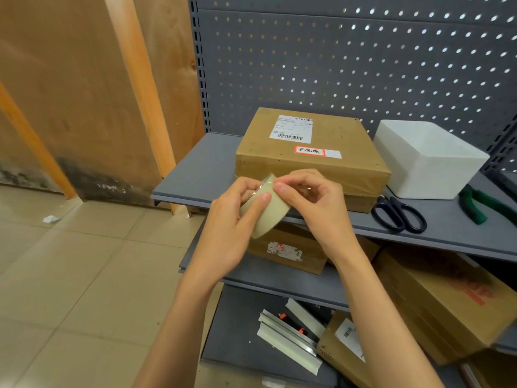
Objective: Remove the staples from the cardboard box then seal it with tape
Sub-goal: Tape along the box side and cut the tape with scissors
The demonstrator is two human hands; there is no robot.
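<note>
Here, head view, one item per clause. Roll of tape (267,212): pale beige, held in the air just in front of the top shelf (195,169), between the two hands; its outer band faces the camera and its axis runs from lower left up toward the upper right, so the roll sits tilted. Left hand (237,217): fingers curled round the left side of the roll, thumb laid along the band, gripping it. Right hand (310,200): thumb and forefinger pinching at the top edge of the roll, where a short clear lip of tape lifts off; whether the free end is fully peeled cannot be told. Cardboard box (313,152): flat, brown, lying closed on the top shelf directly behind the hands, its broad face up, long sides running left to right, the near front corner toward the camera; white shipping label (291,128) with barcodes near the back edge, red-bordered sticker (310,150) with handwriting nearer the front. White tub (428,161): just beside the box on its right. Black-handled scissors (400,214): flat on the shelf in front of the tub, handles toward the shelf edge. Green-handled pliers (481,204): at the far right, partly cut off. Lower shelves: further cardboard boxes (439,301) and pale metal strips (288,337).
</note>
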